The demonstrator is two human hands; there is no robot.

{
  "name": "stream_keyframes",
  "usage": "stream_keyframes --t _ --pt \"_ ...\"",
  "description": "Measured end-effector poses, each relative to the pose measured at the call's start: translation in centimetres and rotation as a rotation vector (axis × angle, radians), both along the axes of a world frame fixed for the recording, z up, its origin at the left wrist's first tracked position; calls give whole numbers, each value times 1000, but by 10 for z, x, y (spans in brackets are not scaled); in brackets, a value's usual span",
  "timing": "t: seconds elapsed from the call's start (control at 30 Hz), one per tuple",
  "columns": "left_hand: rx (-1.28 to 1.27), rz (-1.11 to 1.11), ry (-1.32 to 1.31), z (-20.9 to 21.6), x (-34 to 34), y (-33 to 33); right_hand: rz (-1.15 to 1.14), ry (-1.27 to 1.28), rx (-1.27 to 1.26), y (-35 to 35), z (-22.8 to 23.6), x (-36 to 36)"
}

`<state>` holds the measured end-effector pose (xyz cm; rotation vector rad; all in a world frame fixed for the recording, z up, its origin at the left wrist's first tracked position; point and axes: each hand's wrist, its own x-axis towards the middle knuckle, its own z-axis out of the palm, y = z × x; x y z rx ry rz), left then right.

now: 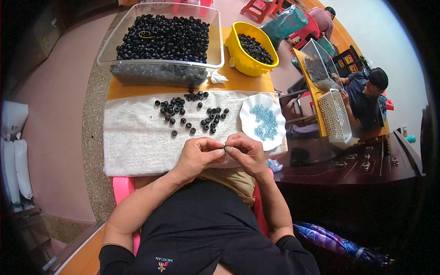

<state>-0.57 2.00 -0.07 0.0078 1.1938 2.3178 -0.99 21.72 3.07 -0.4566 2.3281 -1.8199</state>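
Observation:
My left hand [196,156] and my right hand [249,154] meet at the near edge of a white towel [133,133]. Thumbs and forefingers of both pinch one small black round piece [224,148], mostly hidden by the fingertips. Ahead of them, loose black round pieces with a hole or pale centre, like large beads [172,107], lie scattered in groups on the towel. By my right hand stands a white scalloped plate [246,109] with many tiny clear-blue pieces [266,121] spread on it.
Behind the towel stand a big clear plastic bin [215,41] and a yellow tub [256,68], both holding black pieces. Crumpled white tissue [219,78] lies between them. At right, a person [366,91] works beside a white perforated basket [333,114]. A folded umbrella [334,240] lies lower right.

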Motion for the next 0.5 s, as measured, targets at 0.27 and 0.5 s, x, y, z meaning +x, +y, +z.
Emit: stream_keyframes --t 0.27,0.5 --pt "21 21 -12 -1 0 1 -58 518 285 -10 2 8" --pt "69 35 -81 5 0 0 -67 642 369 -14 4 10"
